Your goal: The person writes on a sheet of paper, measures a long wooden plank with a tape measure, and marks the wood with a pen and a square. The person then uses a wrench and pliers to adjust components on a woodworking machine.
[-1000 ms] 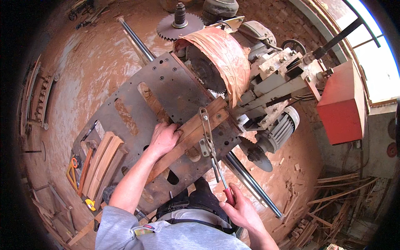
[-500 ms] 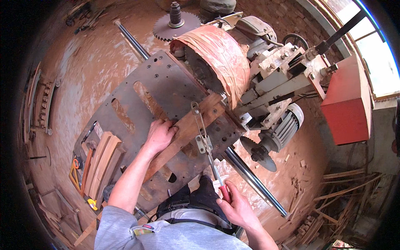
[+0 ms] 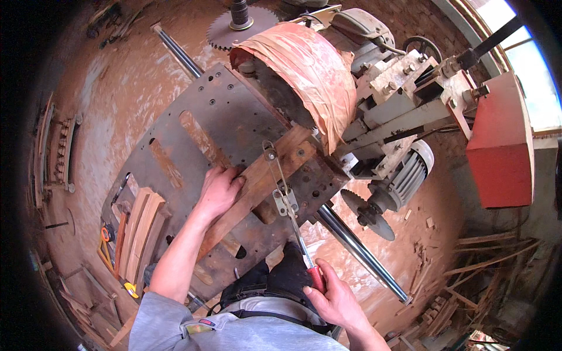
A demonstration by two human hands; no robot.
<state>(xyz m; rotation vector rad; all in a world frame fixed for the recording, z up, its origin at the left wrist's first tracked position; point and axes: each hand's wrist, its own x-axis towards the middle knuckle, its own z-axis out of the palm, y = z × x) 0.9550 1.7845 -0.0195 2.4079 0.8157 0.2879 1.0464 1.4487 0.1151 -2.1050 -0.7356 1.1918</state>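
My left hand has its fingers curled against the edge of a long brown wooden bar, which lies slantwise over a slotted metal table. A metal toggle clamp is mounted across the bar. Its lever ends in a red handle, and my right hand is closed around that handle, near my waist. Just beyond the bar's far end sits a large saw blade, partly covered by a wrinkled, orange-pink wrapped guard.
Curved wood pieces and a tape measure lie on the table's left. Steel rails run beneath it. An electric motor with an exposed blade stands at right, near a red box. Wood scraps litter the floor.
The whole view has shifted slightly, with the table moving a little left and the motor a little right. Both hands keep their places on the bar and the red handle.
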